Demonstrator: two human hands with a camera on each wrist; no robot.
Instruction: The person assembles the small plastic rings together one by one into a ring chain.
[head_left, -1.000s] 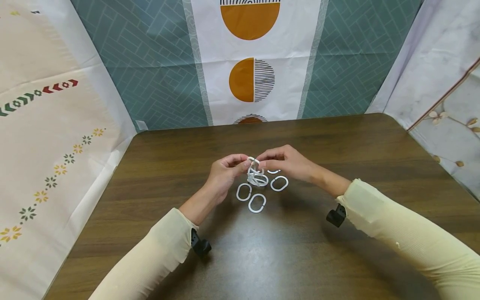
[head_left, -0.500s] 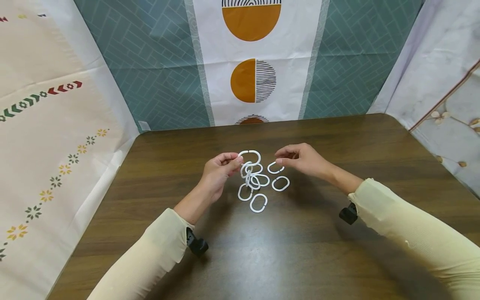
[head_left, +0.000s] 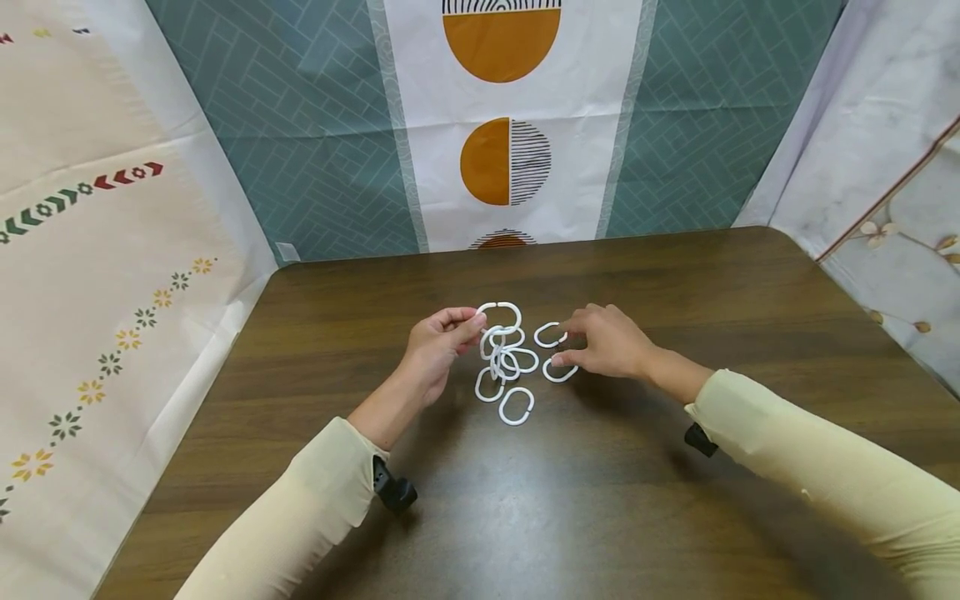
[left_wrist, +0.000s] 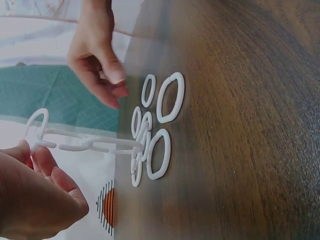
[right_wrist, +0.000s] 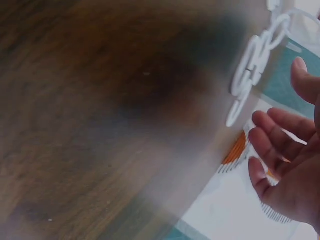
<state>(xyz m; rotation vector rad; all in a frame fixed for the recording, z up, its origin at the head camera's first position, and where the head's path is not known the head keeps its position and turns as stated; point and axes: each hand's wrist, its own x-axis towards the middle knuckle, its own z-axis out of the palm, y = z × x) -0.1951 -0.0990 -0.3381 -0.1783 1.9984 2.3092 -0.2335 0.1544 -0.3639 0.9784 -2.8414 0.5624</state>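
Left hand point(head_left: 438, 346) pinches one white ring point(head_left: 519, 317) between thumb and fingers, and a short chain point(left_wrist: 75, 148) of matching links hangs from it. Right hand point(head_left: 611, 340) grasps nothing: its fingers are loosely bent and its thumb stands apart. In the head view it hovers over two loose rings, a rear ring point(head_left: 547, 346) by the fingertips and a front ring point(head_left: 557, 381) by the thumb. The left wrist view shows a gap there, so contact seems not yet made. Two more, a left ring point(head_left: 477, 385) beside the chain's lower end and a nearest ring point(head_left: 513, 423) closest to the person, lie on the table point(head_left: 525, 517). At the chain's tail the overlap hides which links are joined and which merely lie there.

Judging from this, the step in hand looks like choosing another ring to add to the chain. The next move probably calls for a thumb-and-finger pinch on one of the two rings below the right hand, a lift off the wood, then turning its narrow split to meet the chain while the left hand steadies it
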